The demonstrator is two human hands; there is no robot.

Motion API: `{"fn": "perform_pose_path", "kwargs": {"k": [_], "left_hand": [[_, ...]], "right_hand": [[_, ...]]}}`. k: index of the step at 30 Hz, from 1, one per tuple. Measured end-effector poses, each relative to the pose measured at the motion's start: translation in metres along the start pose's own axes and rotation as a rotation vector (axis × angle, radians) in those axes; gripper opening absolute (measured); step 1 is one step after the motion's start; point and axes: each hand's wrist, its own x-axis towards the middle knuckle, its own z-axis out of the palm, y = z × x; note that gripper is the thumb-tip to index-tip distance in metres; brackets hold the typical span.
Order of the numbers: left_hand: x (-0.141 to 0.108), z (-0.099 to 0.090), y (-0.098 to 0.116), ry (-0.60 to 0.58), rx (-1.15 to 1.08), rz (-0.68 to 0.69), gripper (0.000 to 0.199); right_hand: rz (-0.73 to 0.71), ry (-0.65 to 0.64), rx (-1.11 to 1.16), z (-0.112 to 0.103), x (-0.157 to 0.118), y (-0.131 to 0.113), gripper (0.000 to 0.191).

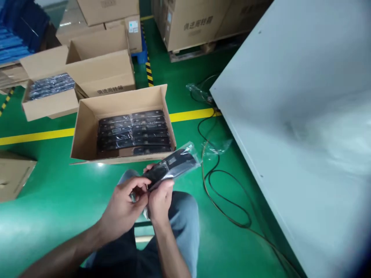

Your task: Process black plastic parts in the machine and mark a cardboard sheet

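A flat black part in a clear plastic bag (176, 161) is held above my knees, tilted up to the right. My right hand (160, 199) is closed round its lower side, the thumb lying along the bag. At the near end of the bag, my left hand (127, 202) pinches with thumb and fingers; the exact spot it grips is partly hidden. Just beyond stands an open cardboard box (124, 159), in which several similar bagged black parts (133, 133) lie in rows.
A grey-white panel (290, 96) fills the right side. Cables (214, 197) and loose plastic film (220, 148) lie on the green floor beside it. Behind are an open carton (101, 71), a smaller box of wrapped parts (50, 100) and large cartons on a pallet (199, 23).
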Motion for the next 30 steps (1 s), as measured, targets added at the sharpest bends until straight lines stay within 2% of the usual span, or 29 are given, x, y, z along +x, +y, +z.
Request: {"fn": "perform_pose_path", "kwargs": {"k": [2, 6, 9, 11, 13, 14, 16, 17, 18, 20, 22, 23, 25, 28, 30], "left_hand": [[-0.024, 0.009, 0.011, 0.027, 0.005, 0.073, 0.018], [-0.059, 0.018, 0.036, 0.064, 0.207, 0.455, 0.022], [-0.084, 0.009, 0.050, -0.061, 0.341, 0.730, 0.025], [-0.099, -0.006, 0.054, -0.089, 0.313, 0.810, 0.021], [-0.106, -0.023, 0.053, -0.013, 0.229, 0.734, 0.020], [-0.106, -0.030, 0.050, 0.041, 0.185, 0.632, 0.019], [-0.098, -0.037, 0.044, 0.106, 0.113, 0.332, 0.014], [-0.092, -0.037, 0.041, 0.077, 0.080, 0.166, 0.016], [-0.086, -0.036, 0.037, 0.001, 0.048, 0.010, 0.022], [-0.076, -0.030, 0.030, -0.220, -0.026, -0.176, 0.036], [-0.074, -0.024, 0.025, -0.395, -0.097, -0.212, 0.040], [-0.076, -0.022, 0.023, -0.415, -0.108, -0.213, 0.039], [-0.086, -0.019, 0.019, -0.349, -0.068, -0.237, 0.035], [-0.101, -0.017, 0.017, -0.230, 0.022, -0.262, 0.032], [-0.108, -0.015, 0.018, -0.224, 0.048, -0.254, 0.030]], "right_hand": [[0.052, 0.032, 0.064, -0.009, -0.016, -0.001, 0.082], [0.090, -0.001, 0.204, -0.018, -0.041, -0.011, 0.078], [0.102, -0.013, 0.372, -0.023, -0.058, -0.025, 0.081], [0.117, -0.038, 0.513, -0.028, -0.067, -0.036, 0.078], [0.122, -0.091, 0.609, -0.033, -0.075, -0.043, 0.076], [0.111, -0.115, 0.628, -0.035, -0.079, -0.046, 0.077], [0.068, -0.150, 0.602, -0.035, -0.086, -0.048, 0.084], [0.048, -0.169, 0.566, -0.034, -0.089, -0.048, 0.088], [0.032, -0.187, 0.529, -0.033, -0.093, -0.047, 0.092], [0.022, -0.238, 0.458, -0.032, -0.100, -0.044, 0.098], [0.025, -0.286, 0.383, -0.037, -0.106, -0.041, 0.100], [0.015, -0.296, 0.335, -0.041, -0.108, -0.040, 0.099], [-0.041, -0.246, 0.212, -0.053, -0.110, -0.041, 0.095], [-0.159, -0.016, -0.027, -0.068, -0.111, -0.048, 0.091], [-0.199, 0.114, -0.170, -0.072, -0.111, -0.053, 0.078]]}}
